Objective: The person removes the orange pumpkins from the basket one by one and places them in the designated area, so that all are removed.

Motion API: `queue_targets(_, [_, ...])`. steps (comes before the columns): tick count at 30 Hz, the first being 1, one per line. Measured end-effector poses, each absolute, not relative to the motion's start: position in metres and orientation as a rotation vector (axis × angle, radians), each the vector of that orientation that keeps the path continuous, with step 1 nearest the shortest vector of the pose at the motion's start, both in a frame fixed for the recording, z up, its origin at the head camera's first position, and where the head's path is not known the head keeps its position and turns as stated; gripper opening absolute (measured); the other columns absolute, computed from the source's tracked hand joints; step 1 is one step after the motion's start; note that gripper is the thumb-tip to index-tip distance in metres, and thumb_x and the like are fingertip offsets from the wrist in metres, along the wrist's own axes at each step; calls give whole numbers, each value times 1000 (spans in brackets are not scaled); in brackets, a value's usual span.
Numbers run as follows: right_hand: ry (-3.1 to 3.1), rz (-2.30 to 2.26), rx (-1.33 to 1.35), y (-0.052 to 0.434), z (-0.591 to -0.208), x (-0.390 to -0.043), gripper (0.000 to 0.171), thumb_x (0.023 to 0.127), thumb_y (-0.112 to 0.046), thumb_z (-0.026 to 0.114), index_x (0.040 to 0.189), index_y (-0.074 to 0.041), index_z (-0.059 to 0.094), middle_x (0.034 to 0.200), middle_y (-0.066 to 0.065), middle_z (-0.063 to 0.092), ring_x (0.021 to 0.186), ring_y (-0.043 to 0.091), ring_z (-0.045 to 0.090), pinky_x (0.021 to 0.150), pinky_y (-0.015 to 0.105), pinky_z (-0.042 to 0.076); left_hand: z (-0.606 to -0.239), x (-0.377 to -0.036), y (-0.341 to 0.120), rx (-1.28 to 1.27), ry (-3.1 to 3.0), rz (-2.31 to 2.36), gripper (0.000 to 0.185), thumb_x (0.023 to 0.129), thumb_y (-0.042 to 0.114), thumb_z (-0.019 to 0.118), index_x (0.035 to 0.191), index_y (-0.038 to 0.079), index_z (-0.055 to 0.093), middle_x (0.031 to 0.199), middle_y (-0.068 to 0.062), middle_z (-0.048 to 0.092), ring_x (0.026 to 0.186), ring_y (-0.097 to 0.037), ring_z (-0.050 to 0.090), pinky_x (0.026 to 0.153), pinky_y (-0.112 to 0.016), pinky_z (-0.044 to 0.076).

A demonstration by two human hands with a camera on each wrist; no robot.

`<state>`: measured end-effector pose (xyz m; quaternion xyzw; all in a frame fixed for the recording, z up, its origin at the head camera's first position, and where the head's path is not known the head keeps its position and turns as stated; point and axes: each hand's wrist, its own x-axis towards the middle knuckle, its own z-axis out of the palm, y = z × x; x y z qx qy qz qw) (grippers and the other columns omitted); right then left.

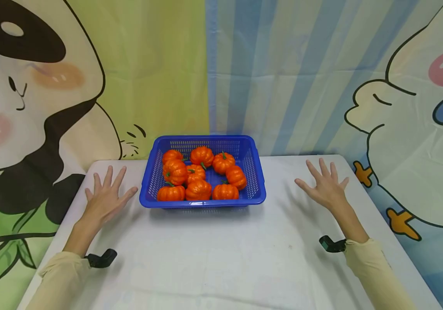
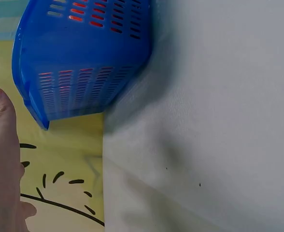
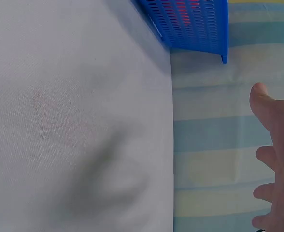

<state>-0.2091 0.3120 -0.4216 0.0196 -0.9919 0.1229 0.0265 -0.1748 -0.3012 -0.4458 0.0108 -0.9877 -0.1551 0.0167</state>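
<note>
A blue plastic basket [image 1: 206, 203] with slotted walls sits at the back middle of the white table. Inside it lie several small orange pumpkins [image 1: 175, 172] with green stems. My left hand [image 1: 105, 201], fingers spread, is held to the left of the basket and touches nothing. On the other side, my right hand [image 1: 326, 187] hovers over the table with its fingers spread, farther from the basket. The left wrist view shows the basket's slotted side [image 2: 79, 53] near the left thumb. Part of the basket [image 3: 195, 29] also shows at the top of the right wrist view.
The white table [image 1: 213, 254] extends in front of the basket and to both sides. A printed curtain [image 1: 175, 77] with a panda and a white cartoon animal hangs behind the table. Small dark wrist cameras [image 1: 102, 258] sit at both sleeves.
</note>
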Motion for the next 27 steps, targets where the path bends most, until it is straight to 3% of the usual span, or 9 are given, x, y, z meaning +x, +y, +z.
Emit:
queue_targets(5, [-3088,416,98,310,-421,-210,90,86,-71,46,156,-20,19,160,26,10,144,57,2,97,86,-4,-444,-178,-299,20,-3044,-571,87,91,68,37,157,24,-2,160,-30,0,136,-68,-1,96,-85,10])
queue_targets(10, [-3116,525,148,300,-419,-206,89,88,-66,48,156,-19,17,161,27,10,144,56,4,102,83,-3,-446,-188,-295,-106,-2931,-967,77,99,53,36,157,20,-2,160,-29,7,139,-61,14,101,-79,20])
queue_targets(13, [-3119,652,206,288,-416,-200,87,89,-62,52,156,-19,16,161,25,11,145,54,7,105,81,-1,-450,-199,-287,-182,-2834,-1334,68,103,45,29,157,20,-4,160,-28,11,139,-57,24,105,-72,27])
queue_targets(16, [-3087,775,305,273,-413,-195,85,91,-54,55,156,-16,17,161,23,15,146,50,12,108,78,6,-454,-209,-279,-181,-2736,-1662,67,103,48,20,156,22,-10,161,-26,7,139,-57,24,105,-69,31])
queue_targets(22, [-3008,950,472,243,-405,-182,79,92,-44,59,156,-16,20,161,17,22,148,42,19,111,70,22,-466,-226,-261,-90,-2527,-2121,69,99,60,15,155,30,-12,165,-9,-8,150,-43,5,117,-65,9])
queue_targets(27, [-2959,1054,540,225,-397,-172,77,92,-44,60,155,-19,23,160,14,27,147,38,26,111,65,28,-478,-232,-251,-144,-2264,-2350,61,103,49,15,156,29,-7,165,3,-13,152,-28,-9,122,-55,-6])
